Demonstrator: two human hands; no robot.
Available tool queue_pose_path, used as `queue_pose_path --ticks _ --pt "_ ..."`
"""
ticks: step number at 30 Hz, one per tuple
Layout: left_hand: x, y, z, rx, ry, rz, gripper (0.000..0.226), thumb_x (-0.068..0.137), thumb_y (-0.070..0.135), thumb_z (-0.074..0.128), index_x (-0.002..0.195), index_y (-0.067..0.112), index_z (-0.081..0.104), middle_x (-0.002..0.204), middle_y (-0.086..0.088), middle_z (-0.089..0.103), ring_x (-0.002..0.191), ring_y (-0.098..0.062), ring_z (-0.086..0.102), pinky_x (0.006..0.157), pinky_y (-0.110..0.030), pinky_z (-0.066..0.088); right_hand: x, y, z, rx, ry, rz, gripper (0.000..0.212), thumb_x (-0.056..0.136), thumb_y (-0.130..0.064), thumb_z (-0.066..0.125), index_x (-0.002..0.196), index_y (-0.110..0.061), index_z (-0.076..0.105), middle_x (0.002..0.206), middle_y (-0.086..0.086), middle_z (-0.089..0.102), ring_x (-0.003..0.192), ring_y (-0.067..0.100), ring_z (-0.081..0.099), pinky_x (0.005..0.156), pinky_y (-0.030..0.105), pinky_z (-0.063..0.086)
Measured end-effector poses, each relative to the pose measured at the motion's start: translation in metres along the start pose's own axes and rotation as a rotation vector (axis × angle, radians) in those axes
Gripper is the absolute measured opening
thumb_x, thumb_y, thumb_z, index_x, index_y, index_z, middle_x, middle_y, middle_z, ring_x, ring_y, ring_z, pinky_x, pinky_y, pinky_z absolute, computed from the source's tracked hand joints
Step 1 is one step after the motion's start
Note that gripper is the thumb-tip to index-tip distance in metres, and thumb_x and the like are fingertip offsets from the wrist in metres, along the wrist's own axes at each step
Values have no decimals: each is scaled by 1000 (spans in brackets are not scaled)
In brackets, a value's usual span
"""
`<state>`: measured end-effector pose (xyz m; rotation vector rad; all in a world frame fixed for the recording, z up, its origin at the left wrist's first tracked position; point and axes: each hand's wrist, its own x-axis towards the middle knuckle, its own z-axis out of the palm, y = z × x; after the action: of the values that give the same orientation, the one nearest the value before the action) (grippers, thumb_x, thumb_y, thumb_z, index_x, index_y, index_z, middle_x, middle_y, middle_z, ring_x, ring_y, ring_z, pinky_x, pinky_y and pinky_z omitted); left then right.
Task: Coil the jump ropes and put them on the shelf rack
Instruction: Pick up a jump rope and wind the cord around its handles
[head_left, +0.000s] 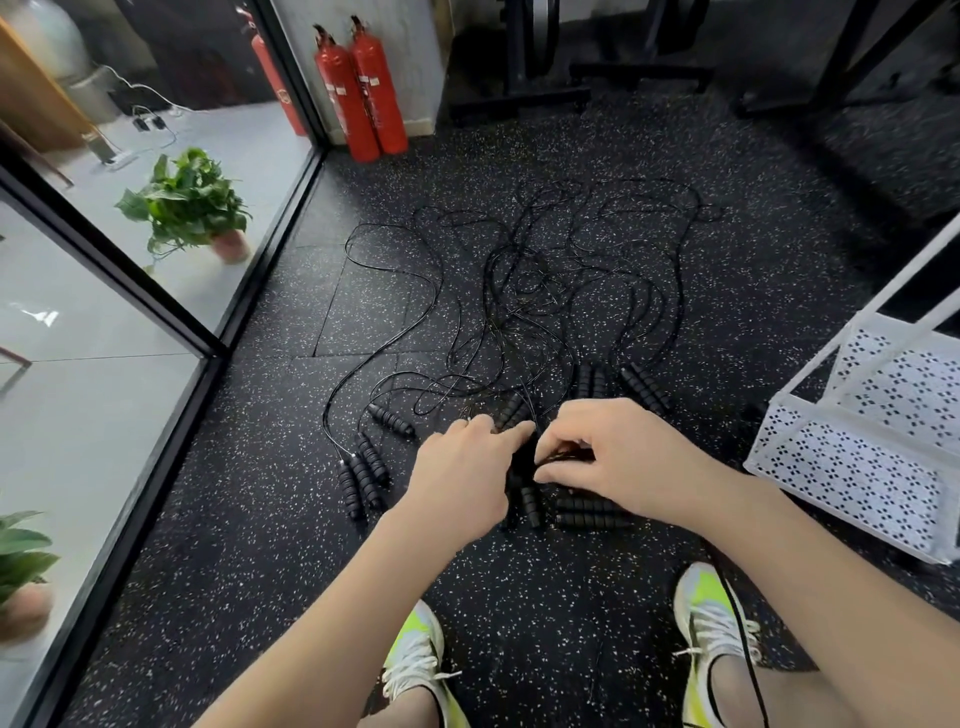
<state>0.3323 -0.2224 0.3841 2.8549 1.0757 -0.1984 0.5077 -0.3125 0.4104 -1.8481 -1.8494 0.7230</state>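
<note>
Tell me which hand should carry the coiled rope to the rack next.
Right, probably. The right hand already pinches the black rope bundle, and the white shelf rack stands on that side. The left hand only touches the bundle with straight fingers.

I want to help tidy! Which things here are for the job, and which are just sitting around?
For the job: ropes, handles, white rack, left hand, right hand.

Just sitting around: extinguishers, plants, black gym frames.

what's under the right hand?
Two black ribbed jump rope handles lie side by side on the floor below the right hand. Its fingers pinch thin black cord; the palm hides the rest.
</note>
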Motion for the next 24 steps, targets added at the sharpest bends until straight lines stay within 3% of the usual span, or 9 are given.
queue_pose_path --ticks 2,6,9,12,15,18,21,24 --pt "-2 2 1 8 4 33 68 94 24 60 152 42 30 122 1 52 120 -25 51 89 -38 45 2 2 0 79 30 -6 13 81 -44 79 91 -36 75 88 -17 64 88 2 60 82 39 52" --pt "-4 0 -2 1 139 193 55 86 22 67 138 29 48 118 6 57 113 -23 54 88 -37 43 4 6 -16 319 99 75 17 69 -30 91 81 -32 78 87 -14 70 85 4 65 80 27 52" --pt "-4 -5 3 -20 241 312 73 67 16 79 133 28 50 107 10 61 95 -20 58 76 -36 47 7 17 -27 439 127 113 15 71 -25 90 80 -31 80 86 -11 73 75 4 65 75 26 52" --pt "-5 -6 3 -22 347 366 83 63 14 82 137 27 47 115 9 64 97 -21 60 80 -37 46 9 30 -28 518 114 136 13 75 -22 88 84 -29 82 86 -6 75 73 8 65 72 26 52" --pt "-6 -9 -1 15 411 380 86 66 13 82 142 27 45 120 5 64 102 -23 61 85 -39 45 9 41 -25 622 97 147 7 80 -16 83 87 -20 82 79 -2 76 71 6 66 69 18 49" --pt "-7 -11 -3 52 391 377 94 61 15 85 146 28 44 122 3 61 105 -24 59 90 -39 42 10 47 -21 705 102 153 6 83 -13 80 88 -13 82 72 -1 74 67 6 62 67 17 49" --pt "-9 -12 -7 38 421 370 93 61 10 82 146 26 47 122 2 62 107 -25 59 91 -41 44 10 51 -18 777 112 156 13 82 -19 77 91 -10 81 78 0 75 73 8 63 72 19 51" --pt "-9 -8 -13 -61 486 270 83 66 7 77 144 20 50 121 3 65 108 -23 60 90 -42 45 9 56 -10 878 115 230 23 82 -30 75 95 -12 81 93 9 78 86 19 69 81 30 55"
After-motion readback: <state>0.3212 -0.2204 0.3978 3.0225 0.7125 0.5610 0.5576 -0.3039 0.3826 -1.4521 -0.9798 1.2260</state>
